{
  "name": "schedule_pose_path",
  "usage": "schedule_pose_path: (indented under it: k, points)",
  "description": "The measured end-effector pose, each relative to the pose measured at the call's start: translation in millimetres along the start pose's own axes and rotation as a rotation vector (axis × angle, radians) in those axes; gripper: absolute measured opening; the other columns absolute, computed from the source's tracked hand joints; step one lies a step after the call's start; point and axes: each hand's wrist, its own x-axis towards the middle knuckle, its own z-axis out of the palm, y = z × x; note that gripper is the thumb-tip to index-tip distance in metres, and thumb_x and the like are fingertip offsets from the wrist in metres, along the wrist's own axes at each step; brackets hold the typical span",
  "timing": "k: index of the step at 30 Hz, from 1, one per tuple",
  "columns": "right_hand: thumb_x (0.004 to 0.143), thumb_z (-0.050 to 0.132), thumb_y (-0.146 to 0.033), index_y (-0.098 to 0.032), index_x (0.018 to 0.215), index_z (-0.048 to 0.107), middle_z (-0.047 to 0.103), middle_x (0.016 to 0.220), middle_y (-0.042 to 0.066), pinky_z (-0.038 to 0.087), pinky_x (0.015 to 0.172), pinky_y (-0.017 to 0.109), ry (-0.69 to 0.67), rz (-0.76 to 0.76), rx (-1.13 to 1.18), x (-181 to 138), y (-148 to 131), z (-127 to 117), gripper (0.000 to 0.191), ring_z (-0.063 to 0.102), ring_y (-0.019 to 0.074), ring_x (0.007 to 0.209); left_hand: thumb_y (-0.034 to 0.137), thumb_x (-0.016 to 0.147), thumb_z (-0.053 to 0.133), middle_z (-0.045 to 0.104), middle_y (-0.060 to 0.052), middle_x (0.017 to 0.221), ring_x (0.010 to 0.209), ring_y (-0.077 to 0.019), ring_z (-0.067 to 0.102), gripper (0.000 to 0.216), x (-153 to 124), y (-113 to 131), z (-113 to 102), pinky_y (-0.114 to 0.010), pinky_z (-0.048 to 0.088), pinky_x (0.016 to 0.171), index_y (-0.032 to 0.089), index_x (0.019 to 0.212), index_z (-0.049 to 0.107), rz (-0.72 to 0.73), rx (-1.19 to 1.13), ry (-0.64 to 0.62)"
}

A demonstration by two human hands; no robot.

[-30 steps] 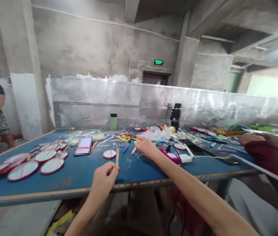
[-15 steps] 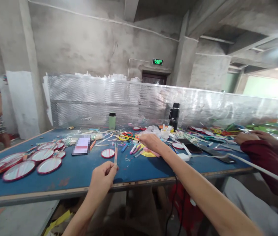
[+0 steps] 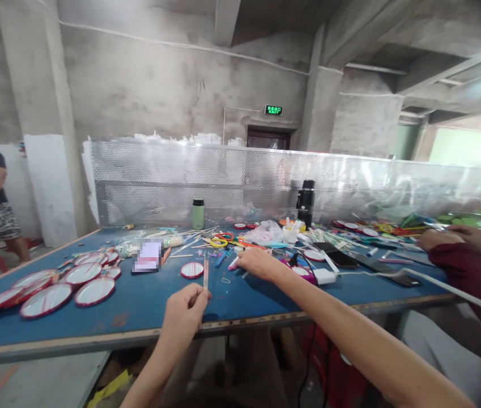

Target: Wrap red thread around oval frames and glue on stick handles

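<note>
My left hand (image 3: 188,309) is closed near the table's front edge, pinching a flat narrow wooden stick (image 3: 206,273) that points up and away from me. Just behind the stick lies a small round mirror (image 3: 192,270) with a red rim. My right hand (image 3: 259,263) is lower over the middle of the table, its fingers bent down and together at a group of markers. A pink marker (image 3: 233,263) lies by its fingertips, and a blue marker (image 3: 220,259) is to the left. Whatever sits between the right fingertips is hidden.
Several red-rimmed round mirrors (image 3: 47,300) are spread at the left, near a phone (image 3: 148,256). A green bottle (image 3: 198,214) and a black flask (image 3: 306,205) stand at the back. A white cable (image 3: 371,274) crosses at right, near another person's maroon sleeve (image 3: 456,263).
My right hand has come down and toward me, from above the yellow disc to the markers, and now covers the disc's place. My left hand keeps its grip on the stick. The view has shifted slightly.
</note>
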Motion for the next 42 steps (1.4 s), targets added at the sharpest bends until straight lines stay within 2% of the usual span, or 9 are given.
schedule_pose_path:
  k: [5, 10, 12, 15, 18, 22, 28, 35, 42]
  points:
    - [0.078, 0.065, -0.011, -0.017, 0.087, 0.069, 0.066, 0.087, 0.005, 0.039, 0.064, 0.023, 0.182, 0.033, 0.1, -10, 6, -9, 0.012, 0.061, 0.0159, 0.076, 0.045, 0.082, 0.05, 0.038, 0.008, 0.039, 0.037, -0.0095, 0.035, 0.033, 2, -6, 1, -0.021, 0.03, 0.044, 0.017, 0.07, 0.062, 0.008, -0.014, -0.008]
    - [0.092, 0.049, -0.022, -0.017, 0.092, 0.056, 0.057, 0.072, -0.001, 0.04, 0.058, 0.023, 0.523, 0.189, 0.317, -27, -12, -30, 0.009, 0.053, 0.0121, 0.061, 0.046, 0.082, 0.051, 0.038, 0.008, 0.039, 0.036, -0.0094, 0.035, 0.033, 1, -5, 3, -0.02, 0.028, 0.042, 0.018, 0.069, 0.061, 0.002, -0.051, -0.004]
    - [0.09, 0.055, -0.029, -0.02, 0.083, 0.052, 0.051, 0.061, -0.006, 0.037, 0.048, 0.021, 0.839, 0.295, 0.828, -30, -31, -35, 0.012, 0.047, 0.0093, 0.049, 0.047, 0.081, 0.051, 0.038, 0.008, 0.039, 0.036, -0.0093, 0.035, 0.033, 1, -3, 3, -0.02, 0.027, 0.041, 0.017, 0.069, 0.061, -0.005, -0.07, 0.001]
    - [0.087, 0.06, -0.033, -0.021, 0.08, 0.051, 0.053, 0.055, -0.008, 0.029, 0.037, 0.019, 1.035, 0.35, 1.469, -26, -61, -38, 0.017, 0.039, 0.0063, 0.036, 0.047, 0.08, 0.052, 0.038, 0.008, 0.038, 0.035, -0.009, 0.035, 0.033, 1, -1, 3, -0.02, 0.027, 0.04, 0.017, 0.068, 0.061, -0.023, -0.084, 0.007]
    - [0.084, 0.064, -0.033, -0.02, 0.074, 0.051, 0.056, 0.053, -0.007, 0.029, 0.034, 0.019, 1.084, 0.34, 1.815, -16, -81, -34, 0.021, 0.04, 0.0064, 0.033, 0.045, 0.08, 0.053, 0.039, 0.008, 0.037, 0.034, -0.0089, 0.035, 0.031, 2, -3, 3, -0.02, 0.027, 0.039, 0.017, 0.069, 0.061, -0.028, -0.091, -0.008]
    - [0.08, 0.068, -0.031, -0.02, 0.067, 0.048, 0.057, 0.05, -0.006, 0.031, 0.033, 0.02, 1.103, 0.341, 2.034, -3, -87, -26, 0.026, 0.04, 0.0064, 0.031, 0.043, 0.081, 0.053, 0.041, 0.008, 0.037, 0.034, -0.0085, 0.034, 0.03, 2, -8, 3, -0.02, 0.026, 0.04, 0.017, 0.069, 0.061, -0.007, -0.086, -0.016]
    - [0.079, 0.068, -0.03, -0.018, 0.061, 0.05, 0.057, 0.05, -0.005, 0.03, 0.032, 0.019, 1.111, 0.303, 2.126, 3, -85, -21, 0.028, 0.038, 0.005, 0.032, 0.044, 0.082, 0.053, 0.04, 0.008, 0.036, 0.034, -0.0092, 0.036, 0.03, 2, -8, 2, -0.02, 0.028, 0.04, 0.017, 0.072, 0.062, -0.017, -0.097, -0.037]
    - [0.079, 0.068, -0.032, -0.02, 0.079, 0.053, 0.058, 0.051, -0.007, 0.031, 0.031, 0.019, 1.134, 0.334, 1.979, 4, -88, -19, 0.019, 0.041, 0.0073, 0.031, 0.044, 0.081, 0.053, 0.04, 0.008, 0.037, 0.034, -0.0094, 0.035, 0.03, 1, -3, 3, -0.02, 0.028, 0.04, 0.017, 0.071, 0.061, -0.005, -0.103, -0.024]
    - [0.084, 0.064, -0.025, -0.017, 0.089, 0.065, 0.064, 0.059, -0.003, 0.036, 0.039, 0.019, 1.47, 0.293, 1.509, -6, -75, -52, 0.009, 0.047, 0.0058, 0.037, 0.048, 0.081, 0.052, 0.039, 0.009, 0.037, 0.033, -0.009, 0.034, 0.034, 0, -1, 4, -0.02, 0.027, 0.039, 0.017, 0.072, 0.061, -0.013, -0.14, -0.011]
